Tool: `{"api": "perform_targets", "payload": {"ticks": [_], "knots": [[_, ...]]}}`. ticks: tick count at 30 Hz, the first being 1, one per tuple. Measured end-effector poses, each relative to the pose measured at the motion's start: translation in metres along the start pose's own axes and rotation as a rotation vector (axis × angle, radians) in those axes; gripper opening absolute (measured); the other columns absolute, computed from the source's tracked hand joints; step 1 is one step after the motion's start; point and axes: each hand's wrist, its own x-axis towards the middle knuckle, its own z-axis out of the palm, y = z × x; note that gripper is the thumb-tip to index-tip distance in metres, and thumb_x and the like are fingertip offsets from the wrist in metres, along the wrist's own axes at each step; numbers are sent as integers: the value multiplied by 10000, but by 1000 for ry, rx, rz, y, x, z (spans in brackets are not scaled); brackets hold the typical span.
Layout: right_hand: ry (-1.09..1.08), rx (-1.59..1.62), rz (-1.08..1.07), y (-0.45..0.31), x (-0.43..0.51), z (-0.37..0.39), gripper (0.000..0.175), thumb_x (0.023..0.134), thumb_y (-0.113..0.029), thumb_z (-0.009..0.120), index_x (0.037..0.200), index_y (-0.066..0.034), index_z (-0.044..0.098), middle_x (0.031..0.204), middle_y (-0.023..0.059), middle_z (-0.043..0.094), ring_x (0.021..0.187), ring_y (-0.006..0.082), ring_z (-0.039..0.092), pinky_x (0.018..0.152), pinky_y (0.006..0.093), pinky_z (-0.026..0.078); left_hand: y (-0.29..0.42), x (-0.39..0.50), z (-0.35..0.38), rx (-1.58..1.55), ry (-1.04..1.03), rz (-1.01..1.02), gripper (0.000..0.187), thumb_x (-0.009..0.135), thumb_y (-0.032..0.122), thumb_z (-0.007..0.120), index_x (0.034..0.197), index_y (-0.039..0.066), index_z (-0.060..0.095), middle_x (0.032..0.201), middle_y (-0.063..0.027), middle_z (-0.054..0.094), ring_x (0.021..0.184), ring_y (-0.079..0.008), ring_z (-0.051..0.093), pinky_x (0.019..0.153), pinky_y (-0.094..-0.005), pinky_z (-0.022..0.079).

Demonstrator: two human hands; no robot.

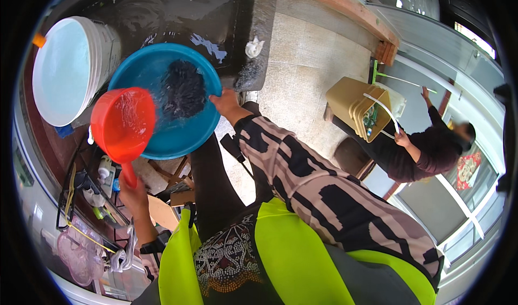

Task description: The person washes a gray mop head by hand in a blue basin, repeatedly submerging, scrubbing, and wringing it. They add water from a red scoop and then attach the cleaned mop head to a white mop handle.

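My left hand (134,198) is closed around the handle of a red plastic dipper (121,123). The dipper is tilted over the near left side of a blue plastic basin (133,68), with a little water in its bowl. My right hand (227,102) grips the basin's right rim. Inside the basin lies a dark, shaggy mass (184,88), perhaps a mop head or cloth, and water streaks run beside it. The basin rests at the near edge of a dark, wet stone sink (182,9).
Left of the basin stands a white bucket (60,70) of water. A crumpled white cloth (254,47) sits on the sink ledge. Below left is a black rack (91,183) with bottles. At right, a person (425,143) holds a beige bin (352,102) with items inside.
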Motion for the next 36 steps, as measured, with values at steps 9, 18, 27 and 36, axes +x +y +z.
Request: {"api": "perform_targets", "payload": {"ticks": [9, 18, 27, 36], "knots": [[-15, -85, -46, -8, -20, -3, 376, 757, -270, 706, 995, 13, 637, 909, 207, 674, 818, 341, 662, 723, 400, 518, 23, -1, -34, 230, 296, 296, 452, 764, 34, 625, 1208, 44, 538, 1035, -171, 629, 900, -351, 622, 746, -410, 504], [-15, 85, 29, 12, -27, -16, 329, 748, -236, 695, 954, 15, 641, 850, 206, 669, 779, 328, 664, 704, 402, 511, 33, 15, -66, 343, 494, 295, 435, 791, 60, 614, 1216, 53, 517, 963, -143, 601, 854, -354, 606, 701, -404, 503], [20, 110, -10, 12, -29, -35, 296, 753, -219, 703, 928, 15, 655, 825, 179, 676, 737, 285, 662, 689, 383, 509, 43, 182, -106, 492, 468, -171, 418, 842, 260, 619, 1171, 58, 459, 1065, -206, 624, 913, -389, 630, 678, -463, 526], [-17, 11, 52, 8, -22, -27, 326, 739, -256, 710, 904, 17, 646, 807, 212, 662, 743, 352, 657, 682, 412, 508, 40, 250, -100, -662, -288, -358, 286, 846, 204, 651, 1018, -2, 551, 805, -57, 586, 613, -133, 552, 523, -261, 461]]}}
